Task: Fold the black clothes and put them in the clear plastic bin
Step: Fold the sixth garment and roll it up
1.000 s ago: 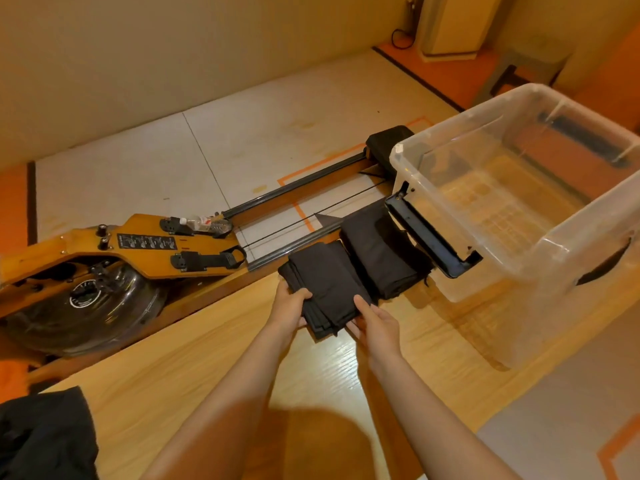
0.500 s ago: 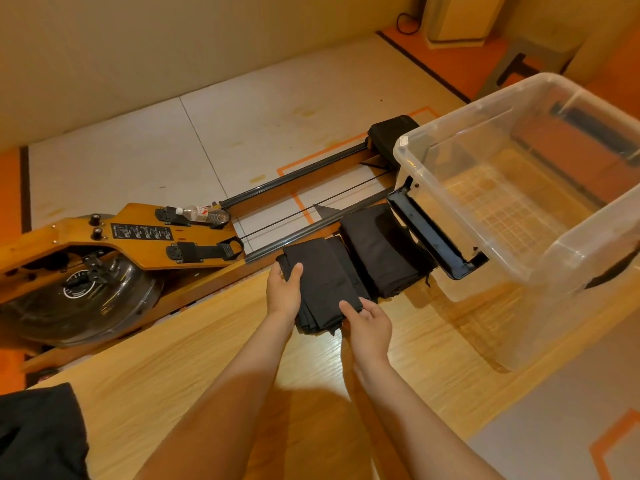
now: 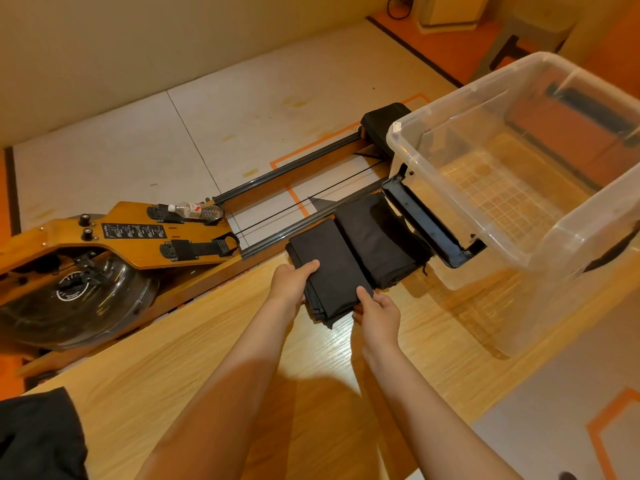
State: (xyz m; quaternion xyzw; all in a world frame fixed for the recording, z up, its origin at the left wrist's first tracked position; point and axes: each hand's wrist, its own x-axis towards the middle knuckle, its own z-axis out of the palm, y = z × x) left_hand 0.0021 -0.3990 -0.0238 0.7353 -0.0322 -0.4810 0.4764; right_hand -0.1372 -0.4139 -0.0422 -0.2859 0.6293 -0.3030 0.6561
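The wooden worktop (image 3: 173, 393) runs from under my arms to the clear plastic bin (image 3: 554, 292), which stands on its far right end. The bin's ribbed floor shows through its walls, and a black latch handle (image 3: 426, 230) hangs on the side facing the clothes. Beyond the far edge of the worktop, a wooden rowing machine (image 3: 131, 244) lies on the floor. An unfolded heap of black cloth (image 3: 38, 438) sits at the near left corner of the worktop, well apart from everything else.

Two folded black pieces lie side by side at the far edge. The right folded piece (image 3: 381, 240) is just beside the latch handle. The left folded piece (image 3: 329, 268) is a long, flat rectangle of plain matte black, with its stacked layers showing at the near end. Both my hands hold it. My left hand (image 3: 289, 284) grips its left edge with the thumb on top. My right hand (image 3: 379, 313) pinches its near right corner. I cannot tell whether it is raised off the wood.

Half a second ago my left hand lay flat on top of this piece with the fingers straight; now it has curled round the edge. A second ago the piece sat nearer to me and more askew; now it is lined up against its neighbour.
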